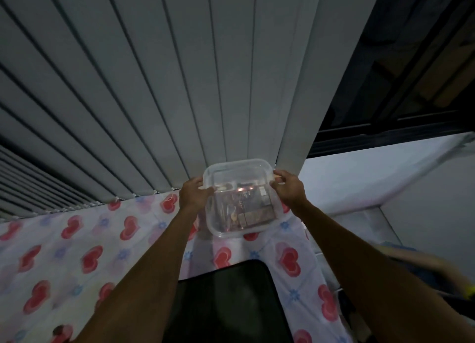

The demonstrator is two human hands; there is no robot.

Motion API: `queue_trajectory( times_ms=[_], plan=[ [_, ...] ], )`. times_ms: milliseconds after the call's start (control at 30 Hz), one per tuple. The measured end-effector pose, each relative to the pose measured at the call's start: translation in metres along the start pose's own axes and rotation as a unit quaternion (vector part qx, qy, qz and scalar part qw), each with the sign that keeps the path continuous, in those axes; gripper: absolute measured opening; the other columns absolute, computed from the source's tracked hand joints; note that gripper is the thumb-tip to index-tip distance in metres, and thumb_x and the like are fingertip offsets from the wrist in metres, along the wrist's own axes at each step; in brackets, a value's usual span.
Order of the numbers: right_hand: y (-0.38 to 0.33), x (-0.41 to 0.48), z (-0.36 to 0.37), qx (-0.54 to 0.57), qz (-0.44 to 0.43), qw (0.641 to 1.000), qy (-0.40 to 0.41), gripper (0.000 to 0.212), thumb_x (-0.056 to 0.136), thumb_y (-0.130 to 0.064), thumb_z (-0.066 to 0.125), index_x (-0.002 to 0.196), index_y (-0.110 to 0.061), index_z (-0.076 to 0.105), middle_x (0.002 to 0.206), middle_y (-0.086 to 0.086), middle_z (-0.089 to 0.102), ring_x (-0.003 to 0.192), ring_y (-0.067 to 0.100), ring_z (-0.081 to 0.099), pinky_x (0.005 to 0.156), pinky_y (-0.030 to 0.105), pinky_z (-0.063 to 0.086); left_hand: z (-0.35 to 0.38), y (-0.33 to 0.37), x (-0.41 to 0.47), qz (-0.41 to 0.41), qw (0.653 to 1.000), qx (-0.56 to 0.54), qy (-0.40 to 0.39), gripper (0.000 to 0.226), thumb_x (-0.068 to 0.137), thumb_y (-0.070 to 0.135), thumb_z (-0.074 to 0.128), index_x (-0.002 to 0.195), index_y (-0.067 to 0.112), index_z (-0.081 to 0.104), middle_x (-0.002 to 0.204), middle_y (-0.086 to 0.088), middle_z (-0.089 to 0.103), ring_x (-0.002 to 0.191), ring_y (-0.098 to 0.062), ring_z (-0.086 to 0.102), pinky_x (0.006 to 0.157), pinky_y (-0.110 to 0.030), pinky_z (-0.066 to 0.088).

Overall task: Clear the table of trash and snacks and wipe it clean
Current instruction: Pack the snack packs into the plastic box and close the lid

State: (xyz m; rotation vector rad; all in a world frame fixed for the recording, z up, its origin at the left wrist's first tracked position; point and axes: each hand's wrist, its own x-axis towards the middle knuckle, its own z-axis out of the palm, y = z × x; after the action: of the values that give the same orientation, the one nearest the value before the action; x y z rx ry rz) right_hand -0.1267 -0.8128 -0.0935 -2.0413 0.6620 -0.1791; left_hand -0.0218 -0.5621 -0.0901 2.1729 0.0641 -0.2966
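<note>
Against the grey vertical blinds (154,98), both hands grip a clear plastic container (240,198) by its sides: left hand (194,192) and right hand (288,187) closed on its rim. Its dim contents look like wrapped snacks, hard to identify. Below lie a heart-patterned cloth (77,240) and a dark object (231,304), cut off.

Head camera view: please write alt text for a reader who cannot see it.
Both hands, left hand and right hand, hold a clear plastic container of snacks by its sides, above a heart-patterned cloth beside vertical blinds. A dark screen lies below.
</note>
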Motion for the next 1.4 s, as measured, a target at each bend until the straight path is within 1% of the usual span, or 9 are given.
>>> queue_trajectory(
  times_ms=[100, 267, 433, 533, 733, 933, 1100, 1267, 1400],
  plan=[
    [0.001, 0.005, 0.005, -0.005, -0.014, 1.000, -0.008, 0.037, 0.094, -0.018, 0.066, 0.130, -0.010, 0.064, 0.119, 0.010, 0.070, 0.096, 0.016, 0.061, 0.082, 0.024, 0.046, 0.002, -0.001, 0.004, -0.010, 0.999, 0.040, -0.014, 0.048, 0.080, 0.014, 0.083, 0.125, 0.005, 0.071, 0.124, -0.012, 0.073, 0.113, -0.028, 0.069, 0.097, -0.037, 0.055],
    [-0.001, 0.012, 0.010, -0.009, -0.009, 1.000, -0.007, 0.036, 0.094, -0.019, 0.064, 0.129, -0.010, 0.065, 0.120, 0.010, 0.070, 0.107, 0.022, 0.064, 0.093, 0.037, 0.053, 0.005, -0.004, 0.003, -0.006, 0.997, 0.068, -0.025, 0.043, 0.083, 0.018, 0.081, 0.123, 0.005, 0.072, 0.121, -0.016, 0.073, 0.110, -0.033, 0.069, 0.097, -0.045, 0.055],
    [0.003, 0.014, 0.013, -0.041, -0.019, 0.999, -0.004, 0.031, 0.095, -0.021, 0.063, 0.123, -0.010, 0.068, 0.117, 0.010, 0.072, 0.093, 0.014, 0.061, 0.071, 0.020, 0.044, 0.008, -0.002, 0.002, -0.011, 0.998, 0.062, -0.029, 0.039, 0.085, 0.018, 0.081, 0.120, 0.006, 0.073, 0.120, -0.013, 0.073, 0.107, -0.029, 0.069, 0.091, -0.034, 0.054],
    [0.006, 0.014, 0.015, -0.050, -0.021, 0.999, -0.006, 0.030, 0.097, -0.024, 0.063, 0.122, -0.010, 0.070, 0.118, 0.008, 0.072, 0.093, 0.012, 0.061, 0.077, 0.022, 0.044, 0.009, -0.001, 0.003, -0.016, 0.997, 0.066, -0.027, 0.037, 0.085, 0.019, 0.080, 0.119, 0.006, 0.073, 0.119, -0.012, 0.074, 0.103, -0.027, 0.068, 0.081, -0.026, 0.046],
    [0.007, 0.018, 0.016, -0.073, -0.030, 0.997, -0.014, 0.032, 0.097, -0.022, 0.063, 0.125, -0.008, 0.068, 0.121, 0.010, 0.071, 0.104, 0.023, 0.067, 0.088, 0.032, 0.052, 0.011, 0.001, 0.004, -0.019, 0.997, 0.077, -0.027, 0.036, 0.085, 0.020, 0.080, 0.118, 0.006, 0.074, 0.117, -0.013, 0.075, 0.106, -0.029, 0.069, 0.078, -0.025, 0.043],
    [0.005, 0.022, 0.018, -0.090, -0.057, 0.993, -0.052, 0.041, 0.099, -0.014, 0.057, 0.140, -0.015, 0.054, 0.130, 0.011, 0.064, 0.113, 0.023, 0.061, 0.089, 0.029, 0.048, 0.012, 0.006, 0.001, 0.030, 0.997, 0.060, -0.036, 0.056, 0.086, 0.017, 0.081, 0.138, 0.013, 0.062, 0.133, -0.014, 0.067, 0.120, -0.034, 0.064, 0.098, -0.038, 0.051],
    [0.001, 0.034, 0.021, -0.155, -0.041, 0.981, -0.105, 0.050, 0.101, -0.007, 0.048, 0.150, -0.011, 0.041, 0.139, 0.020, 0.054, 0.118, 0.033, 0.057, 0.092, 0.031, 0.049, 0.010, 0.005, 0.007, 0.049, 0.992, 0.096, -0.062, 0.061, 0.088, 0.017, 0.078, 0.145, 0.018, 0.056, 0.137, -0.015, 0.065, 0.122, -0.033, 0.063, 0.095, -0.032, 0.049],
    [0.001, 0.039, 0.022, -0.166, -0.038, 0.979, -0.109, 0.051, 0.097, -0.004, 0.053, 0.147, -0.009, 0.045, 0.140, 0.018, 0.056, 0.125, 0.035, 0.055, 0.102, 0.039, 0.046, 0.012, 0.005, 0.011, 0.056, 0.986, 0.139, -0.072, 0.060, 0.091, 0.019, 0.075, 0.147, 0.019, 0.054, 0.134, -0.017, 0.067, 0.120, -0.034, 0.064, 0.098, -0.036, 0.051],
    [-0.001, 0.039, 0.020, -0.152, -0.054, 0.980, -0.114, 0.042, 0.094, -0.003, 0.059, 0.136, -0.005, 0.052, 0.124, 0.020, 0.064, 0.112, 0.035, 0.062, 0.086, 0.031, 0.046, 0.013, 0.006, 0.011, 0.048, 0.986, 0.144, -0.072, 0.063, 0.092, 0.021, 0.075, 0.150, 0.019, 0.051, 0.139, -0.018, 0.063, 0.125, -0.034, 0.061, 0.103, -0.037, 0.049]
  ],
)
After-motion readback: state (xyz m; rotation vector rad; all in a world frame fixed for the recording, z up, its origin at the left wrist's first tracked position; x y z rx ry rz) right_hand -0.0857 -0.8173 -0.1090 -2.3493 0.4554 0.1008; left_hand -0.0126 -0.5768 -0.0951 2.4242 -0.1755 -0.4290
